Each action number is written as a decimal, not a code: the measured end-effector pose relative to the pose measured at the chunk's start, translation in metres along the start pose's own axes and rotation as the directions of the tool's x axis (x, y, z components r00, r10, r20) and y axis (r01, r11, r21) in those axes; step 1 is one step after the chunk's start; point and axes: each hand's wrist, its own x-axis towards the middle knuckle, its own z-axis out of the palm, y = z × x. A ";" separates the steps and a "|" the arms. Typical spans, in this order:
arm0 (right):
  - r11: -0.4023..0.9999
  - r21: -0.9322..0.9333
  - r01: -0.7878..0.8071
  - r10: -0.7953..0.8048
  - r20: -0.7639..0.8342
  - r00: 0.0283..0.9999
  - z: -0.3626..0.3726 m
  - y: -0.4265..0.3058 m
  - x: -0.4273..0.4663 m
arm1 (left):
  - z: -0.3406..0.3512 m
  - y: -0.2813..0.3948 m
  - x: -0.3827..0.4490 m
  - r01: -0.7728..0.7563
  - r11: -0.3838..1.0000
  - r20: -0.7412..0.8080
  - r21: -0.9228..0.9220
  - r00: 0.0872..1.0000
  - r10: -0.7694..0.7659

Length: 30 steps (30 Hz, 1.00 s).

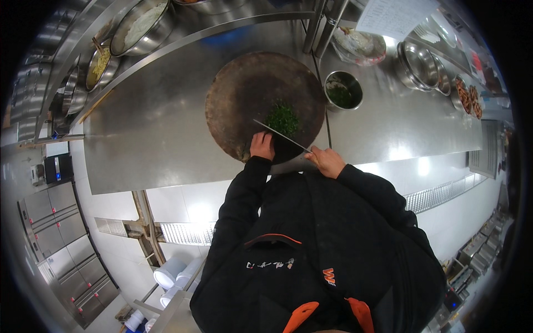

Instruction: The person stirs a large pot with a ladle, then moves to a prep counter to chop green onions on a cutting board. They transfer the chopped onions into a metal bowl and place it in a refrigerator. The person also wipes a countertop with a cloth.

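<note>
A round wooden chopping block (pixel 237 95) stands on the steel worktable in front of me. Finely chopped green herbs (pixel 284 117) lie in a small heap right of its middle. My right hand (pixel 328 161) grips the handle of a knife (pixel 283 136), whose blade slants up and left along the near side of the heap. Close behind the blade, my left hand (pixel 262 146) rests with bent fingers at the block's near edge. Whether anything lies beneath those fingers is hidden. Beside the block on the right is a steel pot (pixel 344 90) with chopped greens inside.
A steel shelf (pixel 233 21) runs along the back, holding a bowl of white food (pixel 143 27) and a bowl of yellow strips (pixel 100 66). At the right are a plastic-wrapped bowl (pixel 360 45), stacked steel bowls (pixel 416 66) and containers of brown food (pixel 463 95).
</note>
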 end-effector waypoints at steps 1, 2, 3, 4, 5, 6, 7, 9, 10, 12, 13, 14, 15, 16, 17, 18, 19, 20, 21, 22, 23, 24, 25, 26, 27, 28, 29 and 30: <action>1.000 -0.018 0.005 -0.004 0.021 1.000 0.000 0.000 -0.001 | -0.001 0.000 -0.001 0.003 1.000 -0.004 -0.004 1.000 -0.003; 1.000 -0.021 0.015 -0.015 0.023 1.000 -0.001 0.001 -0.001 | -0.001 0.000 0.000 -0.001 1.000 -0.013 -0.008 1.000 0.001; 0.999 -0.026 0.024 -0.024 0.027 0.999 -0.002 0.002 -0.003 | 0.000 0.000 0.000 -0.016 1.000 -0.031 -0.018 0.999 0.016; 0.997 -0.035 0.066 -0.065 0.030 0.997 -0.005 0.005 -0.008 | 0.000 0.000 0.000 -0.013 1.000 -0.023 -0.016 1.000 0.012; 0.993 -0.043 0.108 -0.107 0.035 0.994 -0.008 0.009 -0.015 | -0.001 0.001 0.000 -0.018 1.000 -0.023 -0.017 1.000 0.018; 0.987 -0.051 0.151 -0.149 0.044 0.988 -0.011 0.012 -0.022 | -0.001 0.002 -0.001 -0.020 1.000 -0.022 -0.017 1.000 0.019; 0.995 -0.039 0.096 -0.095 0.034 0.995 -0.012 0.015 -0.025 | -0.001 0.002 -0.001 -0.016 1.000 -0.033 -0.016 0.999 0.015; 0.998 -0.021 -0.062 0.062 0.041 0.997 -0.014 0.019 -0.029 | -0.002 0.003 -0.002 -0.029 0.999 -0.058 -0.019 0.998 0.028; 1.000 -0.014 -0.004 0.005 0.010 1.000 -0.015 0.020 -0.030 | -0.002 0.003 -0.002 -0.014 1.000 -0.046 -0.015 0.999 0.013; 0.999 0.001 0.032 -0.032 -0.021 0.999 -0.015 0.021 -0.031 | -0.003 0.003 -0.002 -0.021 1.000 -0.030 -0.011 0.999 0.021; 0.999 -0.021 0.046 -0.046 -0.011 0.999 -0.014 0.020 -0.030 | -0.003 0.003 -0.002 -0.020 1.000 -0.027 -0.006 0.999 0.019; 0.997 -0.033 0.070 -0.071 -0.023 0.997 -0.013 0.018 -0.029 | -0.003 0.002 -0.002 -0.018 1.000 -0.024 -0.001 1.000 0.018; 0.996 -0.053 0.070 -0.071 -0.018 0.997 -0.011 0.016 -0.027 | -0.003 0.002 -0.002 -0.019 1.000 -0.023 0.004 1.000 0.019; 0.995 -0.053 0.090 -0.092 -0.030 0.995 -0.009 0.013 -0.025 | -0.003 0.001 -0.002 -0.009 1.000 -0.009 0.011 1.000 0.009; 0.995 -0.061 0.084 -0.086 -0.025 0.996 -0.007 0.009 -0.022 | -0.003 0.001 -0.002 -0.003 1.000 0.004 0.018 1.000 0.003; 0.996 -0.077 0.054 -0.055 -0.010 0.998 -0.004 0.006 -0.018 | -0.003 0.000 -0.003 0.001 1.000 0.015 0.022 1.000 -0.001; 0.996 -0.070 0.055 -0.056 -0.013 0.998 -0.002 0.002 -0.013 | -0.003 0.000 -0.003 0.007 1.000 0.033 0.018 0.999 -0.007; 0.997 -0.075 0.033 -0.034 -0.005 0.999 0.000 -0.002 -0.007 | -0.002 -0.001 -0.004 0.010 1.000 0.047 0.011 0.999 -0.011; 0.998 -0.063 0.018 -0.019 -0.011 1.000 0.001 -0.004 -0.006 | -0.002 -0.001 -0.004 0.008 1.000 0.061 0.004 0.998 -0.008; 0.998 -0.067 0.019 -0.018 0.019 1.000 0.000 -0.005 -0.006 | -0.002 -0.002 -0.005 0.011 1.000 0.052 0.003 0.999 -0.011; 0.998 -0.054 0.027 -0.025 0.032 0.999 -0.001 -0.005 -0.006 | -0.003 -0.002 -0.005 0.006 1.000 0.044 0.000 0.999 -0.006; 0.999 -0.043 0.032 -0.030 0.046 0.998 -0.003 -0.003 -0.008 | -0.003 -0.002 -0.005 0.000 1.000 0.034 -0.004 0.999 0.000; 0.998 -0.037 0.042 -0.041 0.041 0.998 -0.005 -0.001 -0.011 | -0.003 -0.001 -0.006 -0.014 1.000 0.014 -0.001 1.000 0.014; 0.998 -0.031 0.053 -0.052 0.039 0.998 -0.008 0.003 -0.018 | -0.003 -0.001 -0.006 -0.027 1.000 -0.005 0.002 1.000 0.027; 0.999 -0.038 0.035 -0.033 0.055 0.998 -0.011 0.007 -0.023 | -0.003 0.000 -0.007 -0.034 0.999 -0.027 0.006 0.999 0.034; 0.998 -0.011 0.058 -0.058 0.034 0.998 -0.014 0.011 -0.026 | -0.002 0.000 -0.008 -0.015 1.000 -0.026 0.005 1.000 0.015; 0.999 0.002 0.052 -0.052 0.028 0.998 -0.017 0.015 -0.030 | -0.002 0.001 -0.008 0.006 1.000 -0.027 0.002 1.000 -0.006; 1.000 0.008 0.005 -0.005 0.033 0.999 -0.018 0.018 -0.032 | -0.002 0.001 -0.008 0.001 1.000 -0.036 -0.003 0.999 -0.001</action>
